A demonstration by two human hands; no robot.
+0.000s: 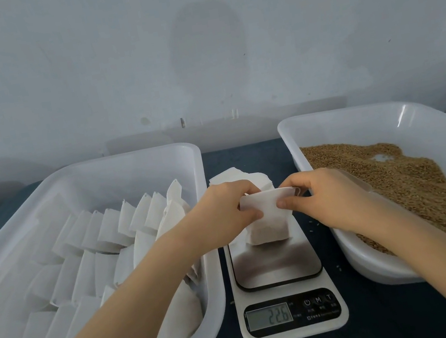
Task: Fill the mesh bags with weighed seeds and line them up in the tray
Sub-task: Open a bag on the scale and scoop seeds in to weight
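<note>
A small white mesh bag (267, 222) stands on the steel plate of the white digital kitchen scale (281, 268) in the middle of the dark blue table (376, 320). Its display (271, 315) seems to read 22.6. The left hand (222, 207) pinches the bag's top edge on one side, and the right hand (319, 196) pinches it on the other side between thumb and forefinger, so both hands are grasping the bag's mouth.

At nine o'clock from the scale is the white plastic tray (211, 260) with rows of filled white bags (124, 225). At three o'clock is a second white plastic tray (349, 250) holding loose brown seeds (397, 182). At twelve o'clock lies a stack of empty white bags (235, 177).

The risks, in my judgement: the hands press or pull on the bag, so the reading may be false. If the mouth is not closed well, seeds can spill when the bag is lifted toward nine o'clock. A bag set down carelessly could also knock over the leaning rows.
</note>
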